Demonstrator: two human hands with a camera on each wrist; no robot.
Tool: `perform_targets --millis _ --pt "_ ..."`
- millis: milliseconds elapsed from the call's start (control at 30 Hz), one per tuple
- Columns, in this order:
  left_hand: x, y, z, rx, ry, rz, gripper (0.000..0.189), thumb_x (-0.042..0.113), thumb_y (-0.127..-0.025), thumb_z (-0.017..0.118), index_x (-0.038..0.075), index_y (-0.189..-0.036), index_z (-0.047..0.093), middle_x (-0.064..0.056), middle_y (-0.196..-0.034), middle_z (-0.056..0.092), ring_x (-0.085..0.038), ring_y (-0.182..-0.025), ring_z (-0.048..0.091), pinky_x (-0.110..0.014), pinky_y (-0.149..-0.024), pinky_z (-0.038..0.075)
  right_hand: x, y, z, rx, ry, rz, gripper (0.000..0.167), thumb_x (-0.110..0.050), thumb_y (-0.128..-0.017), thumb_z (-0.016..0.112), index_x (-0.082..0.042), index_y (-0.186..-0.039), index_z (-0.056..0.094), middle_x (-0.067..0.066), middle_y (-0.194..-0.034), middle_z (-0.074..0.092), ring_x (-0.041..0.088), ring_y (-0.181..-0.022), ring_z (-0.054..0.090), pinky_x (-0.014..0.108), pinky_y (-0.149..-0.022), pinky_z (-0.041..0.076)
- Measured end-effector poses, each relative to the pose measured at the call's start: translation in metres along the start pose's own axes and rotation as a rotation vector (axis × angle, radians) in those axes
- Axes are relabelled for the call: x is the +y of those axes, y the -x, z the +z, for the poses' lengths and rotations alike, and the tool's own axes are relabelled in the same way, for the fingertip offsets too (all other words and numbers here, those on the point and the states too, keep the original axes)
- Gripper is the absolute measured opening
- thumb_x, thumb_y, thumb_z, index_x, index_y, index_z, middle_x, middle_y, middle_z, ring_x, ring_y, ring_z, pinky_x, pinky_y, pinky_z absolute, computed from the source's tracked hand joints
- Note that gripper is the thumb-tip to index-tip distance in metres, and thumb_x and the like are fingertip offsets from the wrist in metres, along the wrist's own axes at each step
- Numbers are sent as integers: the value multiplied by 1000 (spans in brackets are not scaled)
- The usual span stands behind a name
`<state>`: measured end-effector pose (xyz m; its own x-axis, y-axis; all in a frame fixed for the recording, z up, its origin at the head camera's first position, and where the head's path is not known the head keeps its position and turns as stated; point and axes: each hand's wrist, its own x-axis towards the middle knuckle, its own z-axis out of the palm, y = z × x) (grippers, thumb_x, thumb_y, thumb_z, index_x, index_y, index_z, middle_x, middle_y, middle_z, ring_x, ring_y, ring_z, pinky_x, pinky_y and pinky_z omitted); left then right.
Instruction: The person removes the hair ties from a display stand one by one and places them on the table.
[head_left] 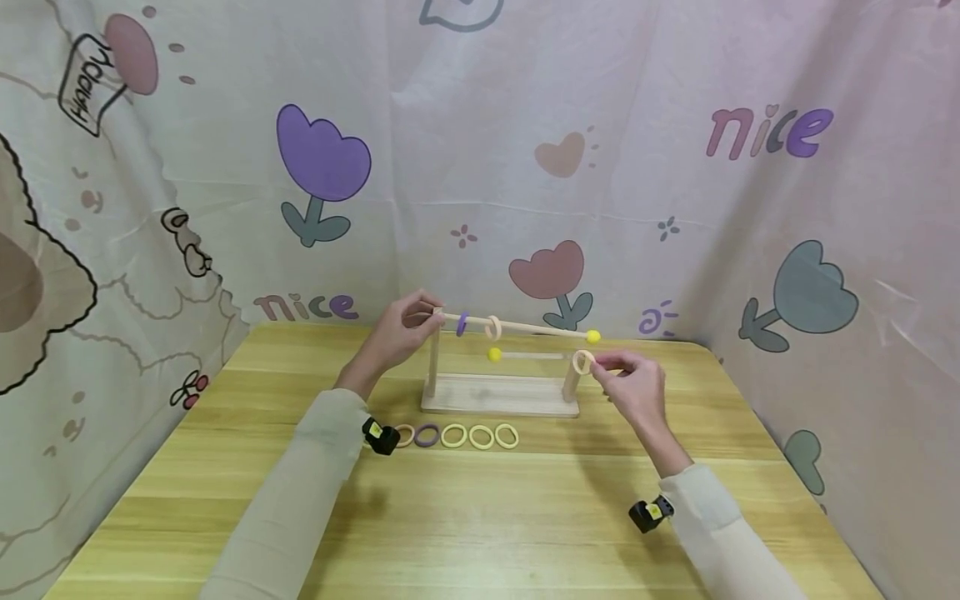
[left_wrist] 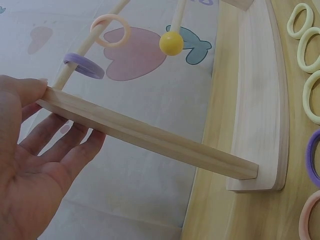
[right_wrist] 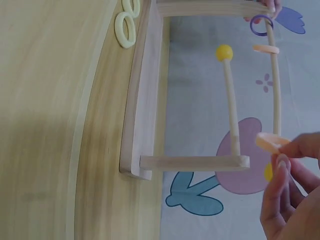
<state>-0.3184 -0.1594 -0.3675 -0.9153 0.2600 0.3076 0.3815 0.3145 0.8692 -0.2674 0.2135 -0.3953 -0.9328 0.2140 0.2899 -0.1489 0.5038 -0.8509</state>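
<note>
A wooden stand (head_left: 498, 393) has a tall left post and a shorter right post, each bearing a rod tipped with a yellow ball. My left hand (head_left: 408, 325) grips the top of the tall post (left_wrist: 150, 135), thumb above and fingers beneath. On the upper rod (head_left: 536, 328) hang a purple ring (head_left: 461, 324) and a peach ring (head_left: 490, 328), both like hair ties. My right hand (head_left: 633, 383) pinches a pale peach ring (right_wrist: 267, 143) between thumb and fingertips, near the upper rod's yellow ball (head_left: 593, 337). Whether the ring encircles the rod I cannot tell.
In front of the stand, a row of rings lies on the wooden table (head_left: 480, 517): several pale yellow ones (head_left: 507, 436), a purple one (head_left: 427, 435) and a peach one, partly behind the left wrist camera. The lower rod's yellow ball (head_left: 494, 355) points left. A patterned curtain hangs behind.
</note>
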Motion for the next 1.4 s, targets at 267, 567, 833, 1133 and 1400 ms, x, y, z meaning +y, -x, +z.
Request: perform_targets --millis 267,567,833,1133,1400 --pt "2 -1 0 3 -3 11 27 21 -103 62 4 -124 60 -20 -129 66 -40 -129 63 -53 -111 52 0 1 6 -220 42 40 19 -14 -91 77 0 -104 77 16 -94 76 19 -63 67 34 -57 61" --pt "2 -2 0 5 -9 27 23 19 -103 62 5 -122 60 -20 -129 66 -39 -128 64 -52 -111 51 10 1 18 -420 33 66 18 -8 -93 75 3 -106 76 20 -92 75 15 -61 60 29 -51 54" --pt "0 -3 1 8 -9 33 23 18 -104 61 4 -122 60 -20 -129 66 -39 -128 64 -52 -112 51 26 2 32 -560 21 97 12 -2 -94 72 5 -103 75 12 -84 71 14 -60 56 25 -49 48" --pt "3 -3 0 8 -9 11 22 20 -104 62 8 -121 61 -19 -129 66 -41 -129 63 -53 -111 51 40 9 52 -645 7 91 9 3 -93 70 8 -100 74 21 -82 71 12 -55 55 22 -48 48" --pt "1 1 0 7 -11 11 29 20 -104 61 1 -125 59 -21 -130 66 -41 -129 63 -54 -111 51 45 15 63 -650 64 64 7 3 -92 71 5 -98 75 15 -74 70 12 -53 57 23 -47 52"
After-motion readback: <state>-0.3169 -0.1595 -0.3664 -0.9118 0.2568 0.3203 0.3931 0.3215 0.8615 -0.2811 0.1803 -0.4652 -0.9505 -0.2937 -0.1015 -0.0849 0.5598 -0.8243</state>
